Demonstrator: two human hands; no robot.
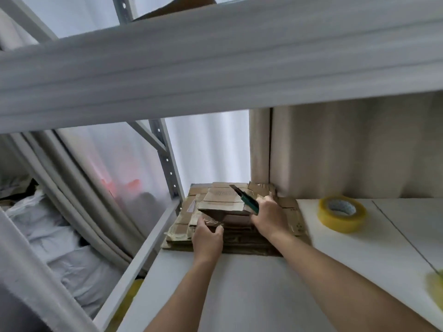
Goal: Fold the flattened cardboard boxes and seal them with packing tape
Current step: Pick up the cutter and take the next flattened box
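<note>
- Flattened cardboard boxes (239,224): a stack lying at the back left of the white shelf (263,295), against the beige backing and beside the grey upright. None is yet folded into a box.
- Top flattened box (225,202): near edge raised off the stack, tilted up toward the camera.
- Left hand (208,238): fingers and thumb curled over the near corner of the top flattened box, pinching it.
- Right hand (268,219): fingers wrapped round a green utility knife (247,198), blade end pointing up and away over the stack; the same hand lies against the right side of the top flattened box. Whether it also grips the cardboard cannot be told.
- Packing tape (342,213): yellowish roll lying flat on the shelf, well to the right of the stack, untouched.
- Step in hand, as judged: taking one flattened box off the stack; folding and sealing not begun.
- Next move, as judged: draw the piece clear onto the open shelf front, free the right hand of the knife or mind its blade, then open the piece square.
</note>
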